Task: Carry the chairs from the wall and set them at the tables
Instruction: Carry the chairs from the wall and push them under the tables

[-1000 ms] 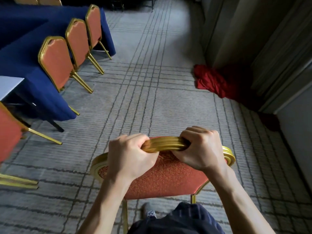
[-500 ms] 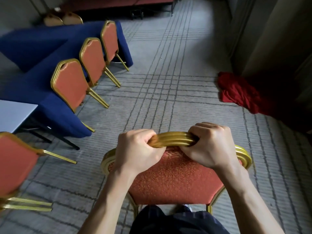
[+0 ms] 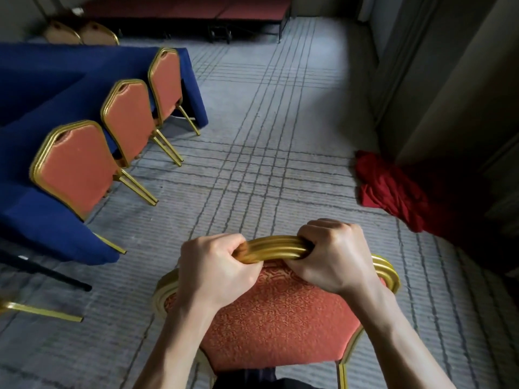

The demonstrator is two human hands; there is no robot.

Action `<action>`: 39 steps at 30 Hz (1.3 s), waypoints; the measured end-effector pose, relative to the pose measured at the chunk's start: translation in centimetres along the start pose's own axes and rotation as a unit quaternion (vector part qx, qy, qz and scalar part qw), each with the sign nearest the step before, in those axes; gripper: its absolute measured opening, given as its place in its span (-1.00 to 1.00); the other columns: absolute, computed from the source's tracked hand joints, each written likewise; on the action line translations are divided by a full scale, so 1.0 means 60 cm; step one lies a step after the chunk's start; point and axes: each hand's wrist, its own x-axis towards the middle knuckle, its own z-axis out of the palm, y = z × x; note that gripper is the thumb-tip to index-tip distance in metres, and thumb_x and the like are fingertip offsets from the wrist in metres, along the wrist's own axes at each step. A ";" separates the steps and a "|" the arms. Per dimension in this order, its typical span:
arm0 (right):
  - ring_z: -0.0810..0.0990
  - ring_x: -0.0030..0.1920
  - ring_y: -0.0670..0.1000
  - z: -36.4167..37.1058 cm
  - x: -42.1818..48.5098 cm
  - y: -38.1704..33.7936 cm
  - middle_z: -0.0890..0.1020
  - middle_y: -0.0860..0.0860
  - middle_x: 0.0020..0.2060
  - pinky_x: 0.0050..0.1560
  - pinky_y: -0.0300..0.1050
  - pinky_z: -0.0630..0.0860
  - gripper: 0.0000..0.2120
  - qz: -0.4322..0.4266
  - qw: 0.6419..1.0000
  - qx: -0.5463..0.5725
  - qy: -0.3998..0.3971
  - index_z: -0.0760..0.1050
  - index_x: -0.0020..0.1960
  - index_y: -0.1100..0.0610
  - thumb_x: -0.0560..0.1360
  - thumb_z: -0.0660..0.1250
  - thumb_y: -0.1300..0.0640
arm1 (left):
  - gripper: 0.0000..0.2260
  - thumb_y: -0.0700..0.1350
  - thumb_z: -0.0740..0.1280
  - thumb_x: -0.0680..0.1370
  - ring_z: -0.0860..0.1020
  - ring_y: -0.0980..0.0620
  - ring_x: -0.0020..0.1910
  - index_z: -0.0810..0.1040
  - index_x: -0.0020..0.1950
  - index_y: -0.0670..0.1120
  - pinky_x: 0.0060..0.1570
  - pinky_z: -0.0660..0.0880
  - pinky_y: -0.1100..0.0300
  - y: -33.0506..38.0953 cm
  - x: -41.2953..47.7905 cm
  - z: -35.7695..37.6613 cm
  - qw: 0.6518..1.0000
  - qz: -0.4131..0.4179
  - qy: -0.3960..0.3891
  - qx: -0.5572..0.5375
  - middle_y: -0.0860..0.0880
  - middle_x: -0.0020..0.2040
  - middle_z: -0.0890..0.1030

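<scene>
Hands: left hand (image 3: 213, 269) and right hand (image 3: 330, 254) both clench the chair (image 3: 276, 313) top rail, likely lifting it clear of the carpet (image 3: 280, 136) toward the blue-draped counter (image 3: 56, 80).

a banquet or function hall: gold-framed padded chairs (image 3: 126, 119) at tables (image 3: 42, 74) draped in blue cloth left of and beyond the grip on the held chair (image 3: 280, 318), lined grey carpet (image 3: 266, 122) running ahead of it to a low red stage (image 3: 182, 9), a red cloth heap (image 3: 393, 192) off to its right.
</scene>
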 end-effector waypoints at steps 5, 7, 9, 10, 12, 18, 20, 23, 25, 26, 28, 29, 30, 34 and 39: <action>0.53 -0.39 0.02 0.054 0.163 0.056 0.47 -0.07 -0.48 -0.41 -0.13 0.43 -0.66 0.005 1.000 -0.011 0.001 0.39 -0.42 0.06 0.30 0.39 -0.15 | -0.67 -0.04 0.51 0.24 0.37 -0.05 -0.54 0.37 -0.47 -0.11 -0.51 0.30 0.13 -0.068 0.168 0.051 1.000 0.012 0.012 -0.020 -0.01 -0.54 0.42; 0.53 -0.39 0.02 0.066 0.219 0.071 0.47 -0.07 -0.47 -0.41 -0.12 0.44 -0.66 0.016 1.000 -0.015 0.007 0.39 -0.42 0.06 0.29 0.39 -0.15 | -0.68 -0.05 0.48 0.24 0.36 -0.05 -0.53 0.35 -0.47 -0.11 -0.52 0.30 0.13 -0.087 0.233 0.065 0.999 0.026 0.008 -0.036 -0.01 -0.54 0.41; 0.52 -0.40 0.02 0.075 0.272 0.088 0.47 -0.07 -0.47 -0.43 -0.11 0.44 -0.67 0.021 0.999 -0.023 0.015 0.40 -0.43 0.07 0.29 0.39 -0.14 | -0.69 -0.04 0.48 0.23 0.34 -0.05 -0.53 0.36 -0.46 -0.11 -0.50 0.26 0.15 -0.104 0.295 0.080 0.999 0.035 0.006 -0.037 0.00 -0.54 0.40; 0.52 -0.40 0.01 0.077 0.294 0.097 0.48 -0.07 -0.47 -0.43 -0.11 0.44 -0.68 0.025 0.999 -0.022 0.021 0.40 -0.43 0.07 0.30 0.40 -0.13 | -0.69 -0.04 0.49 0.22 0.31 -0.03 -0.52 0.35 -0.46 -0.10 -0.49 0.24 0.16 -0.109 0.323 0.086 0.999 0.037 0.003 -0.035 0.00 -0.54 0.39; 0.53 -0.39 0.01 0.087 0.335 0.120 0.49 -0.07 -0.46 -0.42 -0.12 0.45 -0.69 0.034 0.999 -0.022 0.035 0.42 -0.42 0.06 0.31 0.42 -0.11 | -0.67 -0.05 0.50 0.21 0.26 0.01 -0.50 0.33 -0.46 -0.07 -0.47 0.22 0.17 -0.117 0.374 0.103 0.998 0.051 -0.001 -0.042 0.03 -0.54 0.35; 0.48 -0.41 -0.03 0.135 0.466 0.198 0.46 -0.11 -0.46 -0.39 -0.20 0.33 -0.73 0.032 0.998 -0.023 0.048 0.41 -0.42 0.03 0.30 0.41 -0.08 | -0.62 -0.05 0.52 0.22 0.25 0.02 -0.50 0.28 -0.46 -0.02 -0.49 0.27 0.16 -0.157 0.526 0.166 0.996 0.070 0.002 -0.055 -0.01 -0.54 0.39; 0.48 -0.40 -0.03 0.157 0.511 0.236 0.45 -0.10 -0.47 -0.39 -0.17 0.35 -0.70 0.032 0.998 -0.022 0.046 0.41 -0.43 0.05 0.31 0.41 -0.10 | -0.63 -0.06 0.51 0.23 0.28 0.01 -0.52 0.30 -0.47 -0.05 -0.49 0.27 0.15 -0.172 0.579 0.196 0.995 0.075 -0.005 -0.059 0.00 -0.54 0.39; 0.49 -0.40 -0.01 0.190 0.578 0.302 0.46 -0.08 -0.47 -0.38 -0.14 0.36 -0.64 0.050 0.998 -0.023 0.033 0.40 -0.43 0.07 0.35 0.38 -0.15 | -0.64 -0.08 0.53 0.22 0.27 0.06 -0.51 0.32 -0.47 -0.06 -0.48 0.26 0.16 -0.182 0.659 0.249 0.995 0.079 -0.015 -0.053 0.03 -0.54 0.38; 0.51 -0.39 0.02 0.223 0.638 0.362 0.47 -0.07 -0.47 -0.38 -0.12 0.40 -0.63 0.054 0.998 -0.010 0.021 0.39 -0.43 0.08 0.35 0.34 -0.18 | -0.63 -0.08 0.53 0.21 0.24 0.08 -0.50 0.29 -0.47 -0.04 -0.47 0.23 0.18 -0.197 0.725 0.300 0.997 0.067 -0.018 -0.039 0.04 -0.54 0.36; 0.52 -0.39 0.03 0.238 0.668 0.390 0.47 -0.06 -0.47 -0.38 -0.11 0.42 -0.63 0.049 0.999 -0.005 0.012 0.39 -0.43 0.07 0.34 0.33 -0.19 | -0.62 -0.08 0.53 0.20 0.24 0.07 -0.50 0.29 -0.47 -0.04 -0.47 0.22 0.18 -0.203 0.754 0.323 0.998 0.056 -0.014 -0.030 0.04 -0.54 0.36; 0.53 -0.38 0.04 0.268 0.733 0.447 0.49 -0.06 -0.46 -0.37 -0.10 0.44 -0.64 0.039 0.999 0.006 -0.017 0.41 -0.41 0.07 0.33 0.31 -0.21 | -0.63 -0.07 0.52 0.21 0.27 0.06 -0.51 0.30 -0.47 -0.06 -0.48 0.24 0.16 -0.215 0.814 0.365 0.999 0.034 -0.015 -0.016 0.02 -0.54 0.38; 0.53 -0.38 0.04 0.281 0.759 0.466 0.50 -0.07 -0.45 -0.37 -0.10 0.44 -0.64 0.030 0.999 0.012 -0.030 0.42 -0.40 0.06 0.33 0.30 -0.22 | -0.65 -0.07 0.51 0.22 0.30 0.05 -0.51 0.31 -0.47 -0.07 -0.48 0.27 0.16 -0.221 0.837 0.379 0.999 0.030 -0.017 -0.013 0.02 -0.53 0.40; 0.53 -0.38 0.03 0.295 0.787 0.488 0.51 -0.07 -0.45 -0.36 -0.11 0.44 -0.64 0.019 0.999 0.018 -0.041 0.43 -0.39 0.06 0.33 0.31 -0.22 | -0.66 -0.07 0.51 0.22 0.31 0.06 -0.50 0.33 -0.46 -0.07 -0.47 0.28 0.16 -0.229 0.861 0.393 0.999 0.025 -0.020 -0.011 0.01 -0.53 0.41; 0.52 -0.37 0.02 0.327 0.891 0.548 0.49 -0.08 -0.45 -0.36 -0.13 0.40 -0.65 -0.009 0.998 0.031 -0.053 0.38 -0.40 0.05 0.31 0.33 -0.21 | -0.63 -0.05 0.50 0.24 0.28 0.05 -0.52 0.29 -0.47 -0.07 -0.48 0.27 0.15 -0.245 0.959 0.428 1.000 -0.010 -0.002 0.007 0.03 -0.53 0.31; 0.48 -0.40 0.01 0.353 1.032 0.614 0.34 -0.13 -0.48 -0.37 -0.19 0.30 -0.63 -0.022 0.999 0.034 -0.031 0.25 -0.41 0.01 0.30 0.33 -0.20 | -0.63 -0.07 0.49 0.28 0.32 0.02 -0.54 0.29 -0.48 -0.09 -0.52 0.30 0.11 -0.271 1.102 0.473 1.000 0.010 0.010 0.002 0.05 -0.54 0.36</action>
